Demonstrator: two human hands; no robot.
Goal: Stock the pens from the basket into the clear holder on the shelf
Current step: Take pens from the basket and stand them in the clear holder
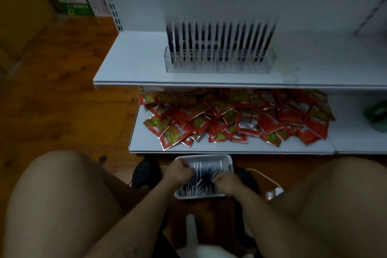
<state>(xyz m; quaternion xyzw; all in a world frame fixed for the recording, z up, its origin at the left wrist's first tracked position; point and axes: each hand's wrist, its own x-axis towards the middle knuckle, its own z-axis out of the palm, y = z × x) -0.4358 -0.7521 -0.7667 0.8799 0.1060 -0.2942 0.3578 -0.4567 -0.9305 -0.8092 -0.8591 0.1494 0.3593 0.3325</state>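
A white basket point(227, 160) sits on the floor between my feet, holding several black and white pens point(202, 176). My left hand point(178, 173) reaches into its left side with fingers curled on some pens. My right hand point(227, 181) is in the right side, fingers curled over pens too. On the upper shelf point(134, 63) stands the clear holder point(217, 66), with a row of several upright black pens point(219, 42) in it.
The lower shelf point(146, 142) carries a heap of red snack packets point(236, 117). My bare knees flank the basket. Wooden floor and boxes point(77, 0) lie to the left. A green item point(377, 114) sits at the far right.
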